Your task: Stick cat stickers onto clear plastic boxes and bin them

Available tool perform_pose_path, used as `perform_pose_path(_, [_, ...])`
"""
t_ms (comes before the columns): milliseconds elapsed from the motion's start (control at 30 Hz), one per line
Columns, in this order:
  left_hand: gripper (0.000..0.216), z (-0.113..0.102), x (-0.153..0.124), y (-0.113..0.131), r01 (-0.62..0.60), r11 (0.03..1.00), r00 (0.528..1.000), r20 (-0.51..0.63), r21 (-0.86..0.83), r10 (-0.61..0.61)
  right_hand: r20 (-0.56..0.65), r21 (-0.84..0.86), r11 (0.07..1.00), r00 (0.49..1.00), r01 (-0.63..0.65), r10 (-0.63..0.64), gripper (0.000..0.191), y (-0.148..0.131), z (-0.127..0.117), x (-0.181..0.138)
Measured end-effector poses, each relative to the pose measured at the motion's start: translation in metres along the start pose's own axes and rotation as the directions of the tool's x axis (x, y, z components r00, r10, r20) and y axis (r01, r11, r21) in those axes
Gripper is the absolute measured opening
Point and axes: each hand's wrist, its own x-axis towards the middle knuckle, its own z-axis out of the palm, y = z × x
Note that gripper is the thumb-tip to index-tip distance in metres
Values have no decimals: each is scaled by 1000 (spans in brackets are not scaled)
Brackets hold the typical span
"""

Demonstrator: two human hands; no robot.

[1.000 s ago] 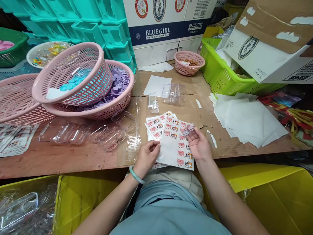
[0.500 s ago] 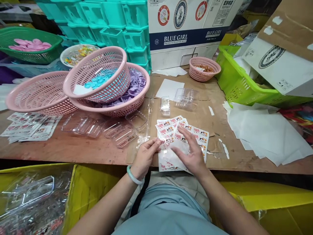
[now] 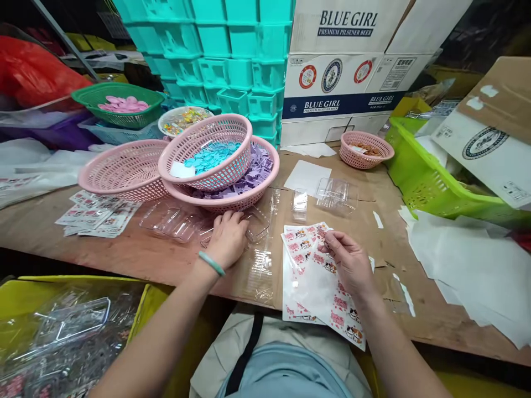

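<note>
My left hand, with a pale green bangle at its wrist, reaches over the clear plastic boxes in front of the pink baskets. Its fingers are bent and a little apart; their tips touch the plastic, and no box is lifted. My right hand pinches a small clear sticker with reddish print between thumb and fingers. Beneath it lie overlapping sticker sheets with cartoon cats and pink print, one partly bare. A small clear box and other clear plastic pieces lie beyond the sheets.
Pink baskets hold blue pieces and purple pieces. More sticker sheets lie left. A small pink basket, a lime crate and white backing sheets are right. Turquoise bins and a carton stand behind.
My left hand has let go of the small sticker and moved left to the clear plastic boxes. My right hand, open before, now pinches the sticker. The view has shifted left and up.
</note>
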Motion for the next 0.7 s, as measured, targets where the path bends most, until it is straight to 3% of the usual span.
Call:
perform_pose_path(67, [23, -4, 12, -11, -89, 996, 993, 86, 32, 86, 11, -51, 998, 999, 40, -40, 23, -3, 3, -4])
perform_pose_path(133, [22, -8, 21, -13, -160, 986, 981, 106, -47, 164, 7, -121, 983, 991, 135, -135, 26, -8, 6, -8])
perform_pose_path(200, [19, -12, 26, -5, -166, 964, 977, 97, -207, 189, 12, -181, 953, 970, 242, -244, 30, -14, 7, -11])
perform_pose_path(267, [15, -15, 27, 10, -69, 881, 990, 73, -467, 117, 11, -221, 926, 950, 306, -311, 35, -19, 7, -14])
perform_pose_path(300, [12, -15, 26, 21, 14, 776, 997, 64, -631, 34, -3, -231, 919, 944, 320, -329, 40, -20, 8, -15])
perform_pose_path(333, [10, -14, 24, 33, 100, 605, 995, 74, -790, -68, -26, -234, 916, 940, 326, -341, 48, -20, 10, -18])
perform_pose_path(400, [13, -10, 17, 62, 214, 123, 951, 179, -969, -252, -61, -224, 921, 938, 320, -341, 72, -16, 17, -23])
perform_pose_path(467, [21, -4, 7, 91, 236, -322, 892, 336, -917, -303, -29, -199, 933, 950, 299, -310, 96, -8, 26, -28])
perform_pose_path(533, [26, 2, -5, 112, 249, -555, 859, 446, -794, -252, 53, -171, 951, 966, 259, -254, 110, 2, 32, -29])
perform_pose_path(600, [28, 5, -17, 121, 317, -591, 846, 503, -742, -178, 114, -145, 966, 973, 215, -200, 113, 9, 30, -26])
perform_pose_path(633, [29, 5, -23, 121, 355, -539, 841, 513, -764, -172, 130, -136, 971, 975, 195, -178, 113, 10, 26, -24])
perform_pose_path(700, [30, 4, -32, 111, 359, -329, 839, 456, -874, -296, 158, -131, 976, 976, 172, -151, 115, 9, 15, -19])
